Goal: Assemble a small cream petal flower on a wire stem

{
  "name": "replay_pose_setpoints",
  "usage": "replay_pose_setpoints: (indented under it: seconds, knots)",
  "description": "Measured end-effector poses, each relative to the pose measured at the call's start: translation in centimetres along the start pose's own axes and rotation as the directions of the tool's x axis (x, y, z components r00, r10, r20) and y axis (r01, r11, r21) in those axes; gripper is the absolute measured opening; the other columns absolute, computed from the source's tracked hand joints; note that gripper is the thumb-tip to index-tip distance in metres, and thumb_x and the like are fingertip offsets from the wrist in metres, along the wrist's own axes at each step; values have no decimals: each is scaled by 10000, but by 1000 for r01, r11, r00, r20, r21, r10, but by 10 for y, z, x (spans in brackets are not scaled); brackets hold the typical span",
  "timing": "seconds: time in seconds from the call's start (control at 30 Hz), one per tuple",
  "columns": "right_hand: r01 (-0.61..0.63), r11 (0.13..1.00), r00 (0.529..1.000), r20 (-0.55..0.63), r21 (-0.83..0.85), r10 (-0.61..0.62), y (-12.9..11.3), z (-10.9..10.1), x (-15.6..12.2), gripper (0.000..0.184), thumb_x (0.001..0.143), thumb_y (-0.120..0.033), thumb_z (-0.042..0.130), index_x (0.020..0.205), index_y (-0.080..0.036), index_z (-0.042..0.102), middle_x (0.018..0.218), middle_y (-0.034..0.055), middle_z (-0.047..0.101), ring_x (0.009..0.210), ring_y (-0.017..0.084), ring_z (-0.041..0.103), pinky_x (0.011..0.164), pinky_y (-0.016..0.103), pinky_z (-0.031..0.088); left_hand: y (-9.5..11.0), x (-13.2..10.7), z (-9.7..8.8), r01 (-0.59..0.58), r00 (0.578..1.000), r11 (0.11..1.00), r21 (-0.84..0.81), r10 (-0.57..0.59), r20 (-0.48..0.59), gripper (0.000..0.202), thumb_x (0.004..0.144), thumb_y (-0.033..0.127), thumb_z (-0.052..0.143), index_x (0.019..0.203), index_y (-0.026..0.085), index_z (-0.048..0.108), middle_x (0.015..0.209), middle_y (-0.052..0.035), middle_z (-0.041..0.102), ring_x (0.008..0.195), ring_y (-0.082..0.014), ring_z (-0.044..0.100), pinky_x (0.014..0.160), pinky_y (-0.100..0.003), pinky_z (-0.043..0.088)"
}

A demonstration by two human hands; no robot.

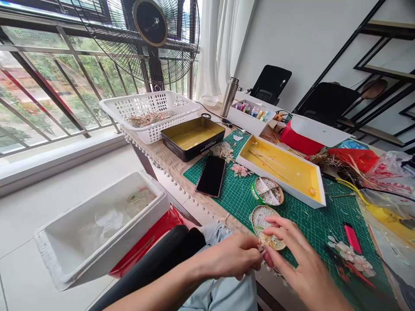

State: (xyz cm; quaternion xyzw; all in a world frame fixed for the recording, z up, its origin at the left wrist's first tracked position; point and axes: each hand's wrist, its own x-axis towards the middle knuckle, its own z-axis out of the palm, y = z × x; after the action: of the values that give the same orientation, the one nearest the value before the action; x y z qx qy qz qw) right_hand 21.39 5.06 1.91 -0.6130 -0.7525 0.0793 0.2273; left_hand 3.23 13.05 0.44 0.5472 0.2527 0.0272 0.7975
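Observation:
My left hand [238, 257] is closed in a pinch at the base of a small pale yellow flower ornament [266, 240]. My right hand [296, 255] curves around the ornament from the other side, its thumb and fingertips at the flower. Just behind them sits a round tub of pearl beads [259, 214], partly covered by my fingers. A second round tub with white dividers [267, 191] holds more small beads. Pink flower pieces [240, 170] lie on the green cutting mat [236, 203]. The wire or stem under my fingers is mostly hidden.
A phone [210, 175], a dark tin [193, 137] and a white box with yellow inside [282, 168] stand on the table. Right lie a pink lighter-like object [352, 237] and pale flowers [353, 255]. A foam box [100, 224] stands left, below a fan [151, 26].

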Motion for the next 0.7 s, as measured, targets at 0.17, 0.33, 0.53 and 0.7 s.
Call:
replay_pose_setpoints:
  seconds: [0.17,0.33,0.53,0.7]
  knots:
    - [21,1000,999,-46,-7,-22,-1,2,-1,211,952,-255,460,1152,-296,510,1272,32,511,1191,161,538,950,275,493,-1,0,-1,-3,1000,1000,-7,3,2,129,695,212,470,782,170,556,654,54,473,529,-67,426,445,-177,352]
    - [63,995,990,-120,-84,-72,-7,2,-2,209,936,-255,486,1144,-245,494,1299,84,483,1210,195,522,940,314,499,-3,3,2,15,1000,999,36,-14,-10,83,685,207,454,736,182,514,616,54,459,525,-82,423,473,-196,347]
    - [223,934,955,-128,-279,-267,-15,-1,4,95,934,-166,510,1015,-200,546,1246,134,516,1078,240,561,874,377,470,3,-2,8,-128,979,949,287,166,-115,64,732,156,421,684,194,441,622,58,418,612,-101,396,582,-228,320]
    - [177,944,967,-132,-278,-220,-16,-1,3,75,945,-167,502,1008,-194,531,1278,140,496,1130,249,523,926,390,425,4,-3,12,-155,960,915,373,229,-162,126,812,198,412,691,200,445,654,42,434,636,-120,419,601,-234,330]
